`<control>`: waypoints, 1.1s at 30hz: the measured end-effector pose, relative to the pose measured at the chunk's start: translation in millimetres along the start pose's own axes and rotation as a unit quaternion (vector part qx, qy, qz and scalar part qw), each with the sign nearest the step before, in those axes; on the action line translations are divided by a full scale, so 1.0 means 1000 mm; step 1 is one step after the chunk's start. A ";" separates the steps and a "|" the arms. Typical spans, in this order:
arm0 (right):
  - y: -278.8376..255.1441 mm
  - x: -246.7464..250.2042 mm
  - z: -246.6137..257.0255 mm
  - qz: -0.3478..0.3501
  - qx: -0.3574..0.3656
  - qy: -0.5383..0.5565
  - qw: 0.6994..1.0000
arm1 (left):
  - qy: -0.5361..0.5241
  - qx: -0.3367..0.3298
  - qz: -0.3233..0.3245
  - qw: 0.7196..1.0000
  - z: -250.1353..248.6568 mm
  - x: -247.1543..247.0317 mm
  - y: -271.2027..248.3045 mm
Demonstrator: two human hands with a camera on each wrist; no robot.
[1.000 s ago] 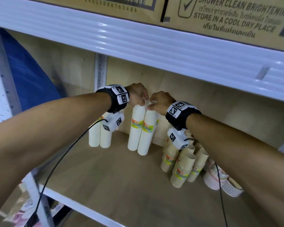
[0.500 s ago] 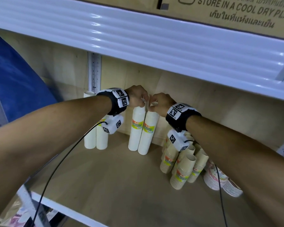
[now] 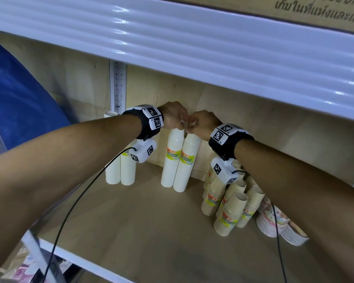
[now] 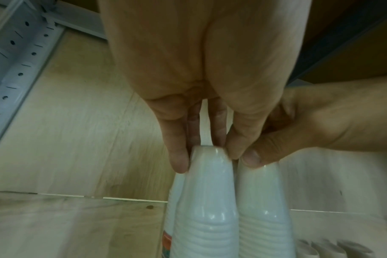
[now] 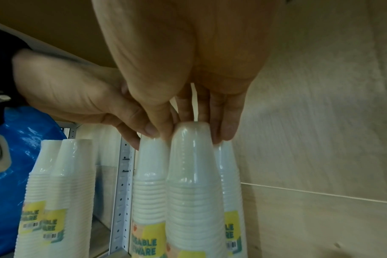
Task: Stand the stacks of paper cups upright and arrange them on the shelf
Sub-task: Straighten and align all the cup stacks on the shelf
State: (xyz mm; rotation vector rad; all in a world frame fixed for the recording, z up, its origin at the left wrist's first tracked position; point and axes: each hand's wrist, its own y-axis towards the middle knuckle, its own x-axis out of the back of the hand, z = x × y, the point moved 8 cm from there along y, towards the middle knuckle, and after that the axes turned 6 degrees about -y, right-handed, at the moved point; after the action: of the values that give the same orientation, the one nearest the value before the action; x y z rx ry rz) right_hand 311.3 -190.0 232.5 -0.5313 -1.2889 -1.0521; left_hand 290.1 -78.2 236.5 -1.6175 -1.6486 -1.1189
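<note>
Two tall white paper cup stacks stand side by side near the back wall, the left stack [image 3: 170, 160] touching the right stack [image 3: 188, 163]. My left hand [image 3: 175, 117] pinches the top of the left stack [image 4: 208, 192] between its fingertips [image 4: 179, 162] and thumb. My right hand [image 3: 200, 123] pinches the top of the right stack [image 5: 194, 174] in the same way. A third white stack [image 5: 231, 183] stands just behind them. Both hands [image 5: 194, 132] almost touch each other above the stacks.
Two more white stacks [image 3: 121, 170] stand upright at the left by the perforated post [image 3: 118, 84]. Several beige cup stacks [image 3: 231, 203] lean at the right, with piles of patterned bowls [image 3: 274, 223] beyond. The upper shelf [image 3: 192, 48] hangs low overhead. A blue bag [image 3: 18, 94] is at far left.
The hands have drawn closer together over the two stacks, and the stack tops now meet. The head view has tilted down a little.
</note>
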 end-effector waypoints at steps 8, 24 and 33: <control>0.011 0.017 0.025 -0.059 0.014 -0.017 0.998 | 0.016 0.008 -0.031 0.999 -0.003 0.034 -0.007; 0.031 -0.017 0.134 -0.016 0.106 0.005 0.994 | 0.047 0.128 -0.072 0.988 0.090 0.113 -0.056; 0.030 -0.059 0.184 0.042 0.155 0.006 0.987 | 0.066 0.172 -0.016 0.983 0.135 0.100 -0.085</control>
State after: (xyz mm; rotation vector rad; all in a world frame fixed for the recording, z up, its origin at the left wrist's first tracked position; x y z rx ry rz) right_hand 246.5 -5.8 230.1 -0.3378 -1.3766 -0.7646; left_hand 216.5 95.3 240.8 -1.2759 -1.6773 -0.8771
